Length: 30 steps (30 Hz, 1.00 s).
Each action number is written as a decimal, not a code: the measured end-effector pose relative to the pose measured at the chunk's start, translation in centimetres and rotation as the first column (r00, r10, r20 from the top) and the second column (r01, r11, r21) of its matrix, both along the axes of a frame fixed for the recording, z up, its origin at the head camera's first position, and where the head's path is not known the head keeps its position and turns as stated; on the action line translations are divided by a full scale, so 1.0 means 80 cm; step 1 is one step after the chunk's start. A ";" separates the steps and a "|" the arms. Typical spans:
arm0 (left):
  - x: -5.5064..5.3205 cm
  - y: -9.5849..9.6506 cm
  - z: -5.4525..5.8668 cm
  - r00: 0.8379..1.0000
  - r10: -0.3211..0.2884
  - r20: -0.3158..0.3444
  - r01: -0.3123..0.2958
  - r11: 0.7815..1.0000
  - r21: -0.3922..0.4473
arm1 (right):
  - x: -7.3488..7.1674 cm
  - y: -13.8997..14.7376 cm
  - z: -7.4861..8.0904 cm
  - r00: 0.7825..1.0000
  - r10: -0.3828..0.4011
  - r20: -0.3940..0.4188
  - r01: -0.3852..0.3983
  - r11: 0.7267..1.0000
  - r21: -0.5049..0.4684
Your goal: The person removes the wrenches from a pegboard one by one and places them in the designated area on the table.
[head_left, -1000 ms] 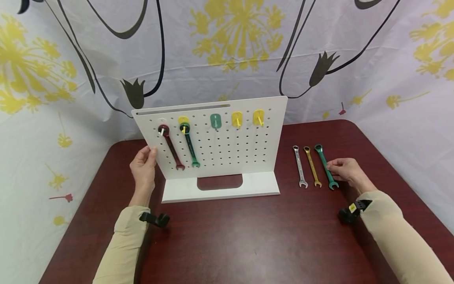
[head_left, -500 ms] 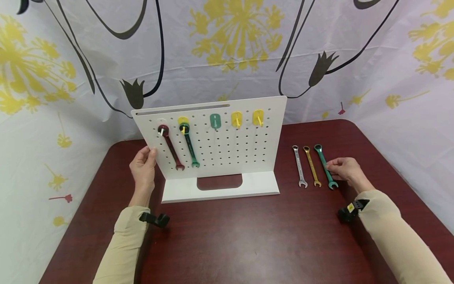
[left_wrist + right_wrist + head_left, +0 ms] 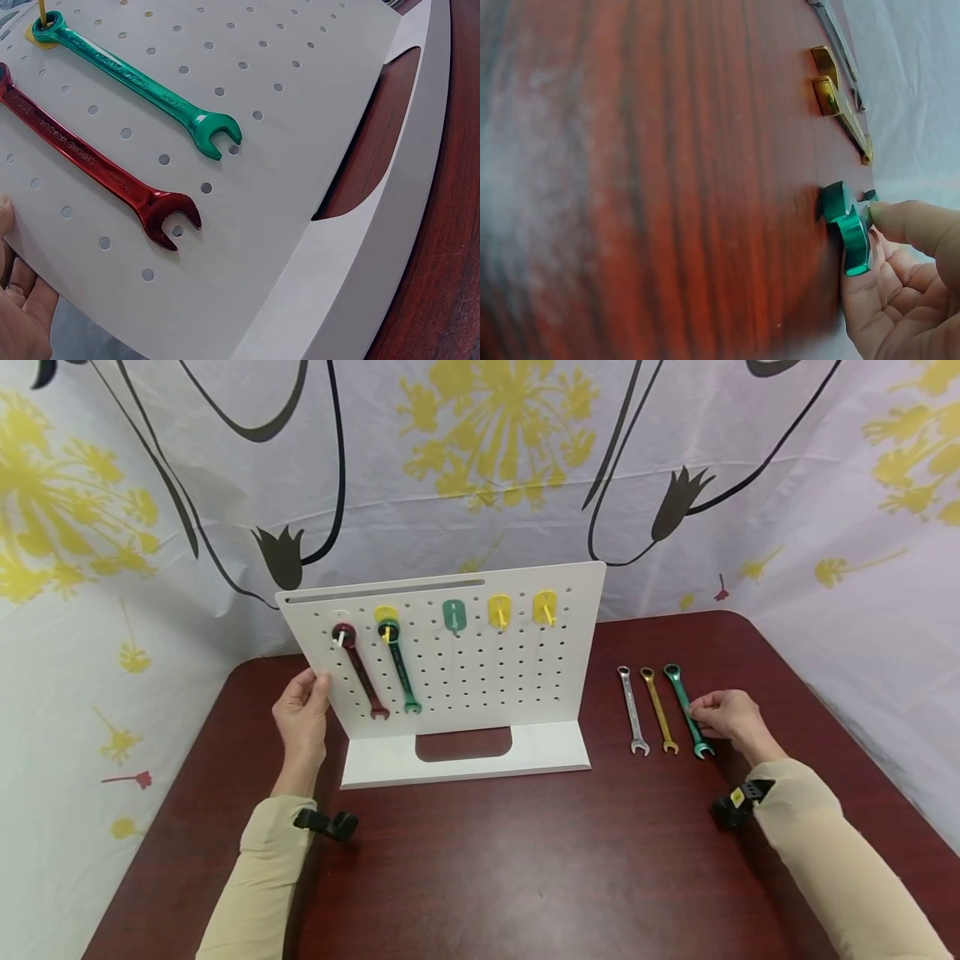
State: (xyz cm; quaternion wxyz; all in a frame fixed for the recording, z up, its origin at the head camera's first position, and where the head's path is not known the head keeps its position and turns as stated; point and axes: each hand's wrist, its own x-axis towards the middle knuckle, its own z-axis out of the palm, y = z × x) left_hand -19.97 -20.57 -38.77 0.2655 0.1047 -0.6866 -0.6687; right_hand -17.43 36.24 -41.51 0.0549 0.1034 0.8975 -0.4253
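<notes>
My left hand (image 3: 302, 718) grips the left edge of a white pegboard (image 3: 487, 672), its thumb on the front face. On the board hang a red wrench (image 3: 90, 161) from a white hook and a green wrench (image 3: 131, 79) from a yellow hook. At the right of the table my right hand (image 3: 729, 718) pinches another green wrench (image 3: 684, 706) by its shaft between thumb and fingers. This wrench lies on or very near the tabletop, open end toward me. Beside it lie a gold wrench (image 3: 659, 710) and a silver wrench (image 3: 633, 710), roughly parallel.
A green hook (image 3: 454, 617) and two yellow hooks, a middle one (image 3: 499, 612) and a right one (image 3: 545, 607), bear no wrench. The pegboard's base (image 3: 390, 768) rests on the dark red table (image 3: 525, 860). A patterned white cloth (image 3: 480, 527) hangs behind the table.
</notes>
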 end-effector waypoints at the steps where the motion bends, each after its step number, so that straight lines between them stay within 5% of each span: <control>1: 0.000 0.000 0.000 1.000 0.001 0.000 -0.001 1.000 -0.001 | 0.000 0.000 0.000 1.000 -0.002 -0.003 0.002 1.000 0.007; 30: -0.001 0.000 0.001 1.000 0.007 0.013 -0.007 1.000 -0.027 | 0.001 -0.004 0.003 0.999 -0.023 -0.038 0.025 0.998 0.063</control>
